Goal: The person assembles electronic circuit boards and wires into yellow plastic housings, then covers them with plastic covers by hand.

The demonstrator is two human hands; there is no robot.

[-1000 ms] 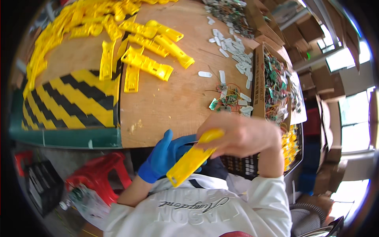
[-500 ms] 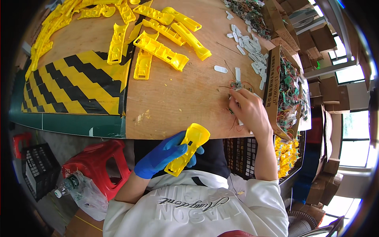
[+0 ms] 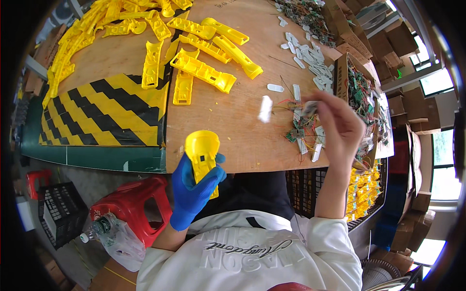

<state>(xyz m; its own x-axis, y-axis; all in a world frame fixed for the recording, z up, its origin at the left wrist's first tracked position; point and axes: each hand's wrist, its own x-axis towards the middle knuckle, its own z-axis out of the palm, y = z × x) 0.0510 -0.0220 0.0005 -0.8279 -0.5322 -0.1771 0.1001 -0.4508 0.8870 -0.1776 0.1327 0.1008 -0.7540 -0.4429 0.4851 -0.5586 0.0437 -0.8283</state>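
Note:
My left hand (image 3: 194,186), in a blue glove, is closed around a yellow plastic housing half (image 3: 202,150). The piece is held upright near the table's front edge, its hollow side showing. My bare right hand (image 3: 342,123) is raised over the right side of the table. Its thumb and fingers pinch a small greyish part (image 3: 309,107), too blurred to name. Below and left of that hand lie circuit boards with thin wires (image 3: 295,134). A blurred white strip (image 3: 265,108) shows left of them, and a sharper white strip (image 3: 275,88) lies just beyond it.
Several yellow housing halves (image 3: 204,72) lie across the far left of the table (image 3: 218,121). White strips (image 3: 310,58) and more boards are heaped at the far right. A cardboard box (image 3: 342,80) holds wired boards. Beside me are a black crate (image 3: 307,186) and a red stool (image 3: 133,199).
My left hand has moved up and left, turning the yellow housing half more upright. My right hand has lifted off the boards to the right with a small part. A blurred white strip has appeared.

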